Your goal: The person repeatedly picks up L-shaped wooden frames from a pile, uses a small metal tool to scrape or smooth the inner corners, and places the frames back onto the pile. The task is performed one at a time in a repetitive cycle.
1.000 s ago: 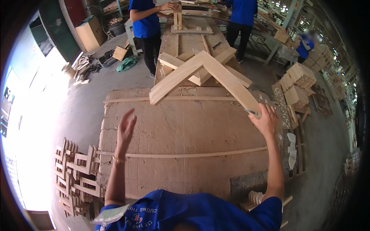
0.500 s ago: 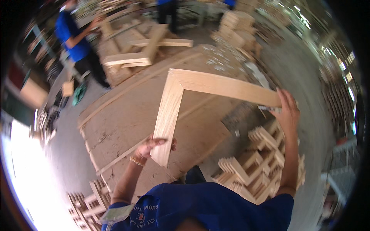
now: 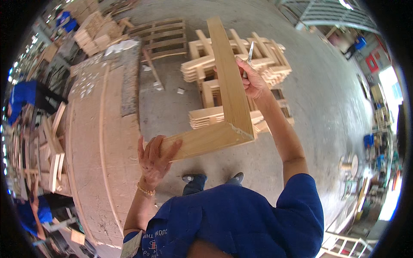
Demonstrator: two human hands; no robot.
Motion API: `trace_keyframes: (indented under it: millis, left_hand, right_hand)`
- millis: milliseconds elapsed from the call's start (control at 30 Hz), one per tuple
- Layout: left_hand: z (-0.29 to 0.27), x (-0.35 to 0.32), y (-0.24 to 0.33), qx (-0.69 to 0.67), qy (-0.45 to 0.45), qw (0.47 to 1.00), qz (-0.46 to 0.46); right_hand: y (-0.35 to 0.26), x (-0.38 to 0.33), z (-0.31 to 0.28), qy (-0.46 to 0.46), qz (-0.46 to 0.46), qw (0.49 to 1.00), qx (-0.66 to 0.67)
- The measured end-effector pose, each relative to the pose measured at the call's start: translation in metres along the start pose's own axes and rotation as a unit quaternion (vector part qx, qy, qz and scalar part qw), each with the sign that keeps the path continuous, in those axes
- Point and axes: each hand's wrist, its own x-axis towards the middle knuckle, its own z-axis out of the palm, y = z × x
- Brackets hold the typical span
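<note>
An L-shaped wooden frame piece (image 3: 230, 86) is held up in front of me, two flat boards meeting at a mitred corner. The seam at that corner carries a whitish, rough line. My left hand (image 3: 155, 159) grips the end of the shorter board, fingers spread over its top face. On the longer board, my right hand (image 3: 251, 81) is closed at the right edge, with some fingers hidden behind the wood. A thin, pointed, knife-like blade (image 3: 251, 52) sticks up from the same hand; its handle is mostly covered.
Beyond the piece, similar L-shaped wooden frames (image 3: 271, 64) are stacked low on the floor. A brown-covered worktable (image 3: 88, 150) runs along my left, with white scraps at its far end. Behind lies a slatted pallet (image 3: 165, 38). Co-workers in blue (image 3: 23, 96) stand beyond the table.
I have turned right, away from the table and towards the stacked frames. The wooden piece has turned over so its corner points near and right; both hands still hold it.
</note>
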Motion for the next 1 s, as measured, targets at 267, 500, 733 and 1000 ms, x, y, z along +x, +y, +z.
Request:
trace_keyframes:
  millis: [267,500,733,1000]
  left_hand:
    - [0.064,0.042,0.130,-0.071,-0.027,0.994,0.076]
    - [0.108,0.072,0.264,-0.218,-0.220,0.946,0.093]
    - [0.142,0.083,0.297,-0.205,-0.185,0.951,0.140]
    - [0.159,0.126,0.281,-0.136,-0.145,0.961,0.190]
  right_hand:
    - [-0.029,-0.173,-0.136,0.091,-0.049,0.992,0.069]
    - [-0.035,-0.291,-0.230,0.215,-0.060,0.974,0.039]
    - [-0.062,-0.390,-0.239,0.384,-0.010,0.835,-0.395]
    - [-0.088,-0.424,-0.208,0.108,-0.040,0.868,-0.482]
